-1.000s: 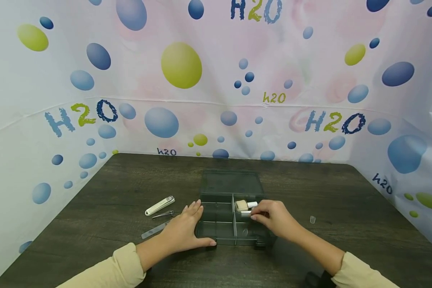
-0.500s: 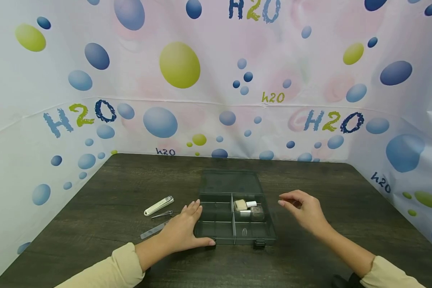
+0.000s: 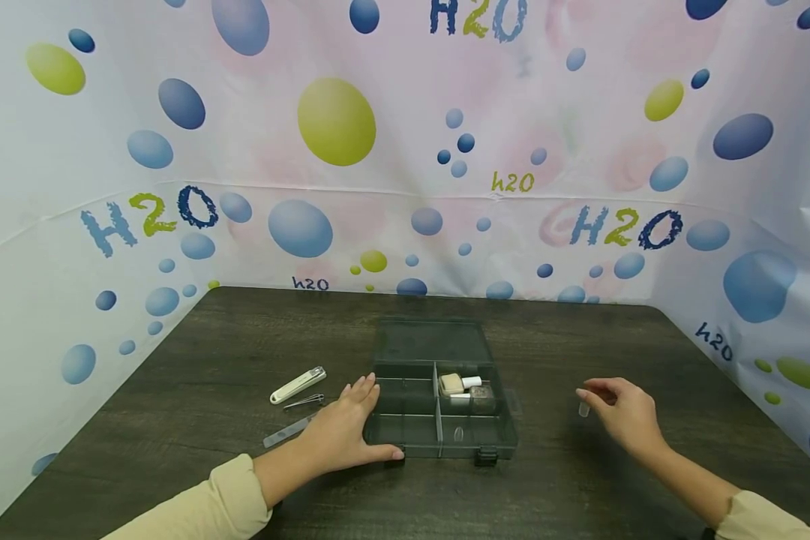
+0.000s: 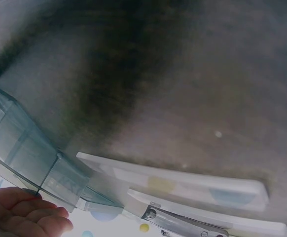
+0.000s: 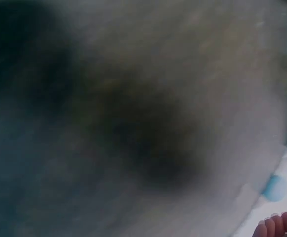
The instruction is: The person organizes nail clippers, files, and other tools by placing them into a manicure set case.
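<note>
A see-through dark compartment box [image 3: 405, 436] lies on the table with its lid [image 3: 432, 341] folded back. My left hand [image 3: 343, 427] rests along its left side, fingers straight and thumb at the front corner; its fingers [image 4: 25, 215] also show in the left wrist view. In the back right compartment lie a cream nail polish bottle [image 3: 451, 385] and a greyish one [image 3: 482, 400], both with white caps. Away to the right, my right hand [image 3: 624, 416] pinches a small clear piece [image 3: 583, 409] between thumb and fingertips, low over the table. The right wrist view barely shows the fingers.
Left of the box lie a cream nail clipper [image 3: 298, 385], a small slim metal tool [image 3: 304, 402] and a nail file [image 3: 289, 431], partly behind the left hand. A tiny clear piece [image 3: 458, 434] sits in the front right compartment. A patterned curtain [image 3: 378, 225] surrounds the dark table [image 3: 243, 322].
My right hand has left the greyish polish bottle in the back right compartment and moved right to the small clear piece, which it now pinches. The left hand has stayed on the box.
</note>
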Demonstrator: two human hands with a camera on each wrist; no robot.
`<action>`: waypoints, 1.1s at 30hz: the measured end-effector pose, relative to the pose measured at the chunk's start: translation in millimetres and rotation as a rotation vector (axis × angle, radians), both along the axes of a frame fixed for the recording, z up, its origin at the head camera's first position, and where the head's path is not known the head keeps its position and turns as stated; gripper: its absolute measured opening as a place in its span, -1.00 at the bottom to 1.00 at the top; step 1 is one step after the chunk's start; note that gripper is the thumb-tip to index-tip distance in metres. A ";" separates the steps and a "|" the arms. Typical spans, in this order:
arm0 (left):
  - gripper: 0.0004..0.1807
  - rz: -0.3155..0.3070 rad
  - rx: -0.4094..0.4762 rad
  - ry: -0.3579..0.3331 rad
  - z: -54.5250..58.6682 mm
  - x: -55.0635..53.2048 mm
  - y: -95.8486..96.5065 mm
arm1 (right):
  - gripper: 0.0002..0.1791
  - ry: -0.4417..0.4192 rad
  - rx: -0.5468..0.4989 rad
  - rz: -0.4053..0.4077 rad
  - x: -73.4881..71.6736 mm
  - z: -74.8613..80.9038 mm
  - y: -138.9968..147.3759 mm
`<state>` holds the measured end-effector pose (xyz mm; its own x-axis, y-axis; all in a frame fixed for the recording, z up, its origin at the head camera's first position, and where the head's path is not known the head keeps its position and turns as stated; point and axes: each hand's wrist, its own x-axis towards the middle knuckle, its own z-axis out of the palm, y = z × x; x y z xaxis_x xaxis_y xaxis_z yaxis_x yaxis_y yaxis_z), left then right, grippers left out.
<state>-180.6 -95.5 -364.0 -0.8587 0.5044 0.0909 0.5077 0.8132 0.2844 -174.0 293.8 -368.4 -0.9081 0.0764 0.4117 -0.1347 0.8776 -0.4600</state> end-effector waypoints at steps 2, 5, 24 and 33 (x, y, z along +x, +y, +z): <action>0.07 0.000 -0.002 0.002 -0.3 -0.3 -0.2 | -0.70 -0.066 -0.001 -0.013 0.8 -2.6 4.6; 0.07 0.000 -0.003 -0.001 -0.7 -0.6 -0.3 | -0.63 -0.176 -0.002 -0.034 1.9 -5.5 8.8; 0.07 -0.004 -0.005 -0.001 0.2 -1.4 0.9 | -0.70 -0.250 -0.031 -0.119 -2.2 -15.4 5.1; 0.07 0.002 0.007 -0.017 0.5 0.2 0.8 | -0.78 -0.232 -0.024 -0.122 -4.3 -17.1 3.4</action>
